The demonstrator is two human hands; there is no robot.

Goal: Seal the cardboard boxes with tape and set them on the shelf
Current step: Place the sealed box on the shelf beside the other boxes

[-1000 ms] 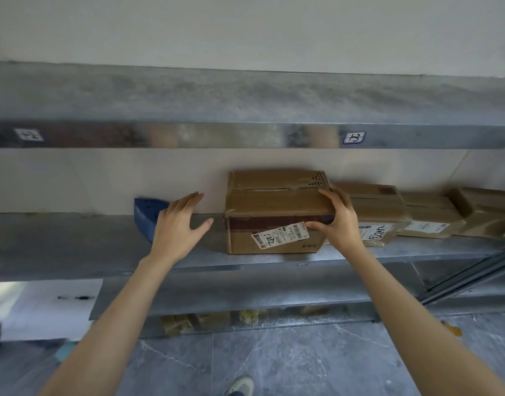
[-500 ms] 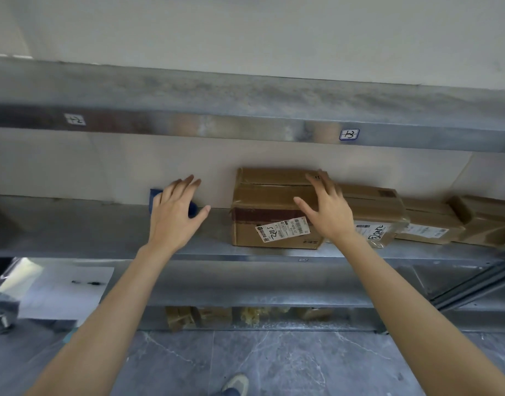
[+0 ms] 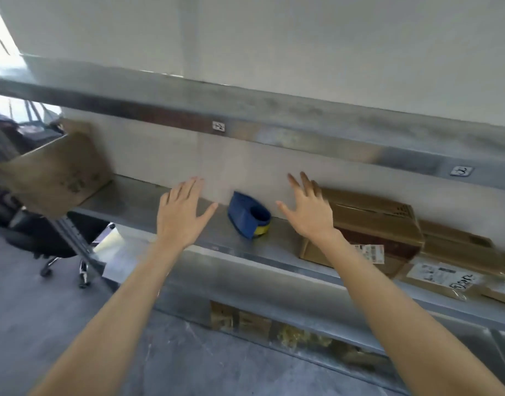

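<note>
Cardboard boxes [image 3: 371, 224] are sitting in a row on the metal shelf [image 3: 137, 201] at the right of the frame, closed and labelled, so that share of the job is looking done. A larger cardboard box [image 3: 54, 170] at the upper left, blurred and tilted, is probably waiting for the blue tape dispenser [image 3: 250, 217] lying mid-shelf. The left hand [image 3: 181, 215] and right hand [image 3: 308, 212] are hovering either side of that dispenser, fingers spread wide, gripping nothing; whether the right one is brushing the boxes cannot be told.

A closed brown cardboard box [image 3: 374, 221], white-labelled, sits on the grey metal shelf [image 3: 137, 201] near a blue tape dispenser [image 3: 247, 217].
</note>
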